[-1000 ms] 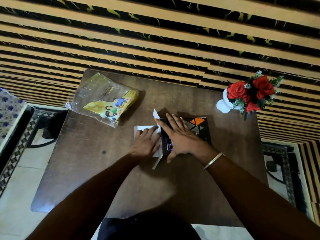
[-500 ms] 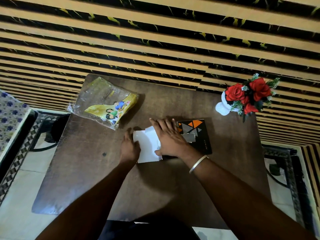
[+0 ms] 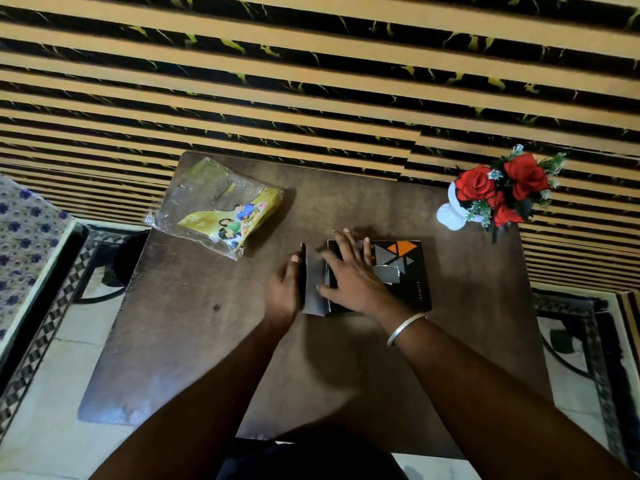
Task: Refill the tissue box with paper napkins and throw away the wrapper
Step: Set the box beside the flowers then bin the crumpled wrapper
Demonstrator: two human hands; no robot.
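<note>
A black tissue box (image 3: 410,271) with orange and grey triangles lies flat in the middle of the brown table (image 3: 194,341). A grey-white napkin (image 3: 387,274) pokes out of its top slot. The box's left end flap (image 3: 313,289) stands raised, its pale inside facing the box. My left hand (image 3: 283,289) grips that flap from the outside, thumb at its top edge. My right hand (image 3: 349,277) lies flat on the left part of the box top, fingers spread. The clear and yellow plastic wrapper (image 3: 221,209) lies crumpled at the table's far left corner.
A white vase with red roses (image 3: 498,192) stands at the table's far right corner. A striped yellow and black wall runs along the far edge. To the left are a patterned cloth surface (image 3: 24,237) and a dark chair frame; tiled floor shows on both sides.
The end flap lay flat on the table under my left hand; now my left hand has swung it up towards the box's open end. My right hand stays pressed on the box top.
</note>
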